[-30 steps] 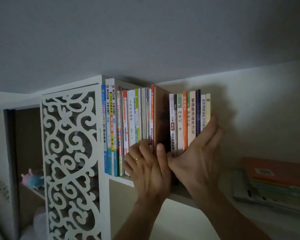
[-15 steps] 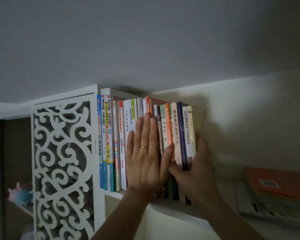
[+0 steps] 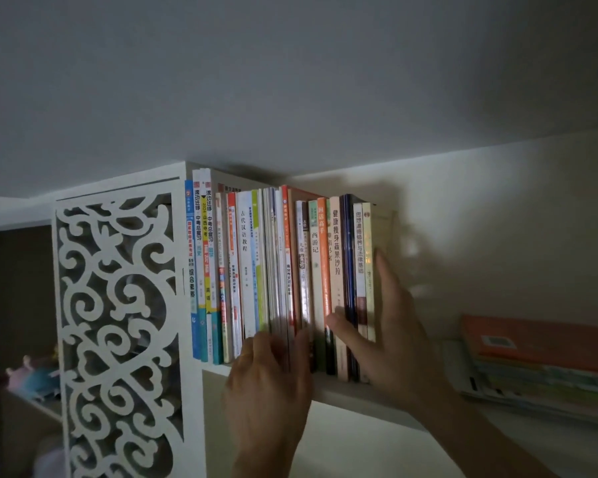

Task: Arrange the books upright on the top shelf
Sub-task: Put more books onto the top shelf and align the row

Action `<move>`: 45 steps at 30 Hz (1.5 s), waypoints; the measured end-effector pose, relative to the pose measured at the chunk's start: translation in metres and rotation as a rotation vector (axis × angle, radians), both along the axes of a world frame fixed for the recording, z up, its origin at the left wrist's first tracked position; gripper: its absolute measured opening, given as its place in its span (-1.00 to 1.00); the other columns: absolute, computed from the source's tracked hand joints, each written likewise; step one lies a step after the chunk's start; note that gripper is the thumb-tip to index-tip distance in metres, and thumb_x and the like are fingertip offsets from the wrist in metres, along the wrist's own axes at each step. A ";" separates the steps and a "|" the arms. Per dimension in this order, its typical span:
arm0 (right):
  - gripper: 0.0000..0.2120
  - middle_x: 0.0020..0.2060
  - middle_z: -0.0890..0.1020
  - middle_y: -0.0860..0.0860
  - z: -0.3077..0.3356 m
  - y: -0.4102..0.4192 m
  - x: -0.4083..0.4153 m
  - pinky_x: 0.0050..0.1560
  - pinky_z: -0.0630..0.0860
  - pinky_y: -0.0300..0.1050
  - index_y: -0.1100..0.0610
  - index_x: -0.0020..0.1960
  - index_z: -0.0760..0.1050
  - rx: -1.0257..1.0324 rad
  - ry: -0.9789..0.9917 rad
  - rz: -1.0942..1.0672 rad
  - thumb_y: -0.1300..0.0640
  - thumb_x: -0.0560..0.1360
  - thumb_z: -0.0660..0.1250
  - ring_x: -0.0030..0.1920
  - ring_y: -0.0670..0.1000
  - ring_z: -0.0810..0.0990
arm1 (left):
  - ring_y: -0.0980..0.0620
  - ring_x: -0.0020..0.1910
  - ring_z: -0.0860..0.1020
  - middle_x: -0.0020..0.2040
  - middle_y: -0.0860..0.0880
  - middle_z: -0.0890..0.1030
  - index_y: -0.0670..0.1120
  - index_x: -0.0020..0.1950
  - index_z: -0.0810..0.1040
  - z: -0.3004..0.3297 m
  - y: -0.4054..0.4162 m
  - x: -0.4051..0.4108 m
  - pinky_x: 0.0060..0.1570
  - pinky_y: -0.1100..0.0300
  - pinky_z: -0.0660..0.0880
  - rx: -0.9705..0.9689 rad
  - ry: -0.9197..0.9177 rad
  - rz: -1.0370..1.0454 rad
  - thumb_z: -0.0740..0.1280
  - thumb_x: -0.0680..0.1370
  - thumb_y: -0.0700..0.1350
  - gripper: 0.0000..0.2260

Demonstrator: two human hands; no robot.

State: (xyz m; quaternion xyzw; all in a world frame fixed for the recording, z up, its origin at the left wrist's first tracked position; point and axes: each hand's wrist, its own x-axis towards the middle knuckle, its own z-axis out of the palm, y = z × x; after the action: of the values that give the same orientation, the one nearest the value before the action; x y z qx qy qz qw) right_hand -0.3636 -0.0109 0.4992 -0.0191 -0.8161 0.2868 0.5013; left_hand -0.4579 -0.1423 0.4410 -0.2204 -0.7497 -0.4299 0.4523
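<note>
Two hands worked a row of upright books on the top shelf, beside the fretwork panel: left hand curled at the lower spines, right hand spread flat against the end book. Thin paperbacks looked light, floppy, likely best squeezed together from both ends.

A white wooden top shelf carries a tight row of upright, colourful paperback books, and, well apart rightward, a flat stack of orange-topped books.
</note>
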 end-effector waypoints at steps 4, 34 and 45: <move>-0.11 0.53 0.33 -0.10 0.012 -0.001 -0.003 0.44 0.43 0.12 -0.25 0.62 -0.26 0.081 -0.040 -0.034 -0.11 0.58 0.33 0.45 -0.08 0.41 | 0.23 -0.48 0.47 -0.42 0.12 0.50 0.05 -0.27 0.49 0.022 0.008 0.004 -0.48 0.35 0.40 -0.032 -0.046 0.007 0.14 0.64 0.23 -0.61; 0.26 0.51 0.31 -0.28 0.063 0.056 0.017 0.36 0.51 -0.03 -0.17 0.65 -0.11 0.239 -0.261 0.338 0.02 0.26 0.71 0.49 -0.18 0.34 | -0.06 0.05 0.51 0.02 -0.03 0.57 -0.09 0.17 0.55 0.161 0.053 -0.018 0.27 0.02 0.37 -0.161 0.630 -0.105 0.04 0.72 0.09 -0.63; 0.25 0.65 -0.05 -0.14 0.034 0.029 0.050 0.55 0.23 0.16 -0.09 0.64 -0.28 0.189 -0.422 0.084 0.00 0.36 0.63 0.61 0.04 0.11 | -0.20 0.26 0.47 0.20 -0.17 0.52 0.01 0.32 0.46 0.157 0.049 0.018 0.48 -0.20 0.23 -0.282 0.469 -0.006 0.07 0.70 0.18 -0.64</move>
State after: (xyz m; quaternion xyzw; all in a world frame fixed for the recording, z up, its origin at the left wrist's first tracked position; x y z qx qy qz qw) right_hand -0.3137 0.0186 0.5334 0.0025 -0.9261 0.2194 0.3068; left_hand -0.4402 -0.0933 0.5980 -0.3771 -0.6762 -0.2596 0.5773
